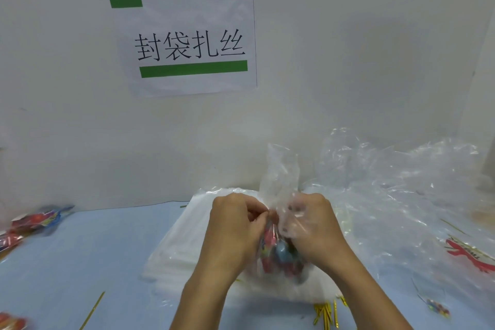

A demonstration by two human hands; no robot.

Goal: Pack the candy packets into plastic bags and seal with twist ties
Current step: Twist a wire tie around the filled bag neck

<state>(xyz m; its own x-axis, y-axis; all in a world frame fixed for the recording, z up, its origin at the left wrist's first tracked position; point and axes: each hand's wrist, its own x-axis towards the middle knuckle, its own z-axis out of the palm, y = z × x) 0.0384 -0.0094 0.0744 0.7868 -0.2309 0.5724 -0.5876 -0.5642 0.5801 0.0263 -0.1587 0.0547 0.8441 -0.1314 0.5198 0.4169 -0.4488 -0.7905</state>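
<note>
The left hand (233,228) and the right hand (312,225) meet at the centre of the light blue worktop (80,254), both gripping the gathered neck of a clear plastic bag (281,174). The left fingers (257,211) are curled inward and pinch the bag neck from the left side. The right fingers (290,220) are curled round the neck from the right, seen partly through the film that drapes over them. The loose top of the bag stands upright above the two hands. The candy packets (278,252), coloured red and blue, sit inside the lower part of the bag, between and just below the hands; motion blur hides their detail. The bag rests above a flat stack of unused plastic bags (171,254) lying on the worktop. A bundle of gold twist ties (325,312) lies on the worktop near the right forearm, and a single gold tie (92,311) lies apart at lower left. Further candy packets (34,221) lie at the left edge of the worktop. A heap of crumpled clear film (401,190) fills the right side. A printed sign (187,40) with green bars is fixed to the wall behind.
</note>
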